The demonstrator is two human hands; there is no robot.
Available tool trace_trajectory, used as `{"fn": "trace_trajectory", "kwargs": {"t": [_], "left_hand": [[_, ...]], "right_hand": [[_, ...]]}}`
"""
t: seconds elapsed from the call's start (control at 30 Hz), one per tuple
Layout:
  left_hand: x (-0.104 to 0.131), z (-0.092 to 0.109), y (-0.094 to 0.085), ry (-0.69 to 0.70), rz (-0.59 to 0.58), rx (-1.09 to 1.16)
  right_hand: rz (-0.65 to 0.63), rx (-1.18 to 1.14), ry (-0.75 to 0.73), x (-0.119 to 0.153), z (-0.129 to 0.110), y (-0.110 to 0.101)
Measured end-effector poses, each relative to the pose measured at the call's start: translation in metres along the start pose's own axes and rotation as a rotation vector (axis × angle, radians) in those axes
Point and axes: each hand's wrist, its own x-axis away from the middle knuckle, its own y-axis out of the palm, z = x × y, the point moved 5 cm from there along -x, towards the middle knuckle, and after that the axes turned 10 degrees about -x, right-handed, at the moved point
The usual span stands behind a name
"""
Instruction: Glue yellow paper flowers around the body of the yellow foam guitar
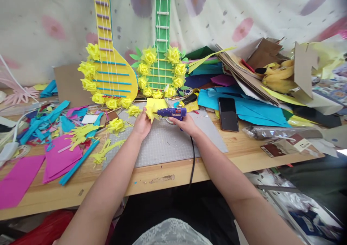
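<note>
Between the fingers of my left hand (142, 125) is a yellow paper flower (150, 112) with pointed petals. My right hand (185, 123) grips a purple hot glue gun (172, 112), its nozzle pointing left and touching or very close to the flower. A black cord (193, 158) runs down from the gun over the table edge. Under both hands lies a grey cutting mat (168, 149). Behind them stand a yellow paper guitar (116, 71) and a green one (162, 39), both trimmed with yellow paper flowers. Loose yellow flowers (116, 125) rest left of my left hand.
Pink paper sheets (61, 156) and blue scraps (40, 125) cover the table's left side. A black phone (228, 114) lies on the right, near blue paper (252, 109) and a pile of cardboard (303, 71). A patterned curtain (217, 13) hangs behind.
</note>
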Motion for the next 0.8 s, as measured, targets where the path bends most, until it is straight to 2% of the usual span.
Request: {"fn": "trace_trajectory", "kwargs": {"t": [0.3, 0.5, 0.8], "left_hand": [[0.005, 0.0, 0.004, -0.032, -0.014, 0.027], [0.002, -0.003, 0.002, -0.038, -0.011, 0.043], [0.003, 0.0, 0.003, -0.004, 0.0, 0.01]], "right_hand": [[0.027, 0.073, 0.02, -0.004, 0.007, -0.002], [0.055, 0.113, -0.008, -0.004, 0.0, -0.004], [0.005, 0.091, 0.003, -0.001, -0.003, -0.004]]}}
